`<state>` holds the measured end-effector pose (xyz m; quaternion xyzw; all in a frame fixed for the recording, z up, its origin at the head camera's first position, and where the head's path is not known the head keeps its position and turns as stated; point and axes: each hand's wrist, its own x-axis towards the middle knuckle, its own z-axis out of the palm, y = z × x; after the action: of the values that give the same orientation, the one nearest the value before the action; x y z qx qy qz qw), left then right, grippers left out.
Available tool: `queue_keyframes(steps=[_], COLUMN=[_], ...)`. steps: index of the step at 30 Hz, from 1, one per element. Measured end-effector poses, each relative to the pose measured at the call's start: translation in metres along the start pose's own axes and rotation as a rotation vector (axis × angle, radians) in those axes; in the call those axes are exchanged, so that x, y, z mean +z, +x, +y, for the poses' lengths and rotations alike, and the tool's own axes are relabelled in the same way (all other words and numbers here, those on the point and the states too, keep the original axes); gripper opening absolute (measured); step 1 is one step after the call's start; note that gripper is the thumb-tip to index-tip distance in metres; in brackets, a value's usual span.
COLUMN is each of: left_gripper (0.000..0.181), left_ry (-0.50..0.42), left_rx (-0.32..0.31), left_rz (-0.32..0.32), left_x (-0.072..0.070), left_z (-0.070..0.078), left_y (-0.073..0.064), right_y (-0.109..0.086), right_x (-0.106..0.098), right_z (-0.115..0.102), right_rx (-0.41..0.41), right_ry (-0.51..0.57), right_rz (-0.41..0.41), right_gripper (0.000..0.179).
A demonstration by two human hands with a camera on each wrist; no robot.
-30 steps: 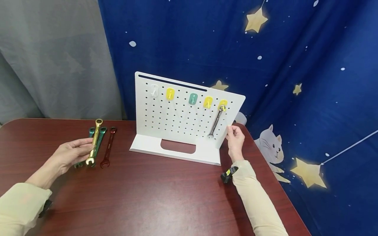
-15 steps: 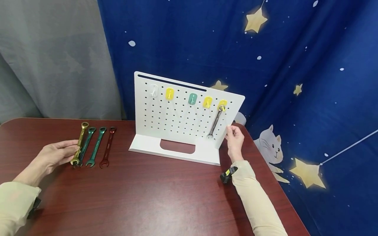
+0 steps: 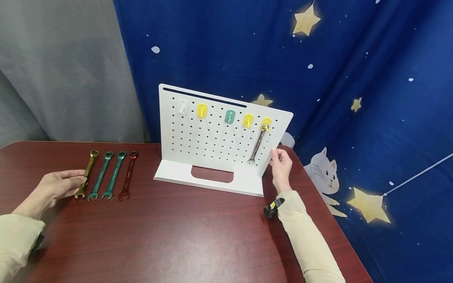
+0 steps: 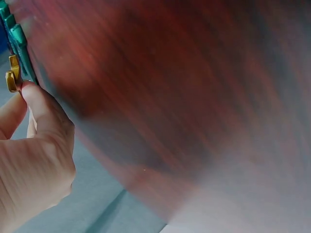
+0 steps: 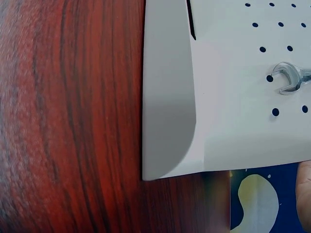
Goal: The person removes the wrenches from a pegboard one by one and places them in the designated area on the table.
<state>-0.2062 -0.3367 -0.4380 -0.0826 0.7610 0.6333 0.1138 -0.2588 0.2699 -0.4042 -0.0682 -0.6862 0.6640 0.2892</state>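
At the left of the table, my left hand (image 3: pixel 58 188) pinches a gold wrench (image 3: pixel 91 164) between thumb and fingers near its open end. In the left wrist view the gold wrench (image 4: pixel 13 75) shows just past the fingertips. Beside it lie two green wrenches (image 3: pixel 101 175) (image 3: pixel 115 175) and a red wrench (image 3: pixel 128 175), roughly parallel. My right hand (image 3: pixel 282 167) grips the right edge of a white pegboard stand (image 3: pixel 212 143). From the rightmost yellow hook (image 3: pixel 266 123) on that board hangs a silver wrench (image 3: pixel 257 145); its open end also appears in the right wrist view.
Further hooks sit along the board's upper part: a white hook (image 3: pixel 183 107), a yellow hook (image 3: pixel 202 111), a green hook (image 3: pixel 230 116) and another yellow hook (image 3: pixel 248 120). Behind the brown table (image 3: pixel 198 236) hang a grey curtain (image 3: pixel 70 70) and a blue star-patterned curtain (image 3: pixel 219 47).
My left hand has carried the gold wrench leftward and down, from above the green wrenches to the left end of the row. My right hand has stayed at the board's edge.
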Motion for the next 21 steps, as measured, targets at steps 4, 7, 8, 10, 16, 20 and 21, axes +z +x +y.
queue_keyframes(steps=[4,7,8,10,16,20,21], left_gripper=[0.035,0.031,0.024,0.009,0.044,0.042,0.041], left_ry=[0.072,0.158,0.190,0.266,0.447,0.514,0.528], left_rx=[-0.004,-0.004,-0.003,0.003,0.005,-0.012,-0.014], left_rz=[0.010,0.037,0.049,0.075,0.162,0.204,0.212], left_x=[-0.0017,-0.0019,-0.0019,-0.0012,0.0033,0.0053,0.0055], left_z=[-0.0018,-0.0013,-0.0010,0.0000,0.0019,0.0016,0.0014], left_y=[0.0014,0.0025,0.0032,0.0044,0.0073,0.0075,0.0076], right_y=[0.0000,0.0001,0.0001,0.0002,0.0009,0.0016,0.0018], right_x=[0.0002,-0.0001,-0.0003,-0.0005,-0.0004,-0.0002,-0.0002], right_z=[-0.0001,0.0000,0.0001,0.0003,0.0011,0.0027,0.0032], right_rx=[-0.001,0.001,0.002,0.000,-0.008,-0.017,-0.020], right_ry=[0.004,-0.004,-0.006,-0.007,0.004,0.015,0.018], right_rz=[0.001,0.005,0.005,0.005,0.005,0.005,0.004], right_gripper=[0.015,0.016,0.016,0.016,0.015,0.015,0.015])
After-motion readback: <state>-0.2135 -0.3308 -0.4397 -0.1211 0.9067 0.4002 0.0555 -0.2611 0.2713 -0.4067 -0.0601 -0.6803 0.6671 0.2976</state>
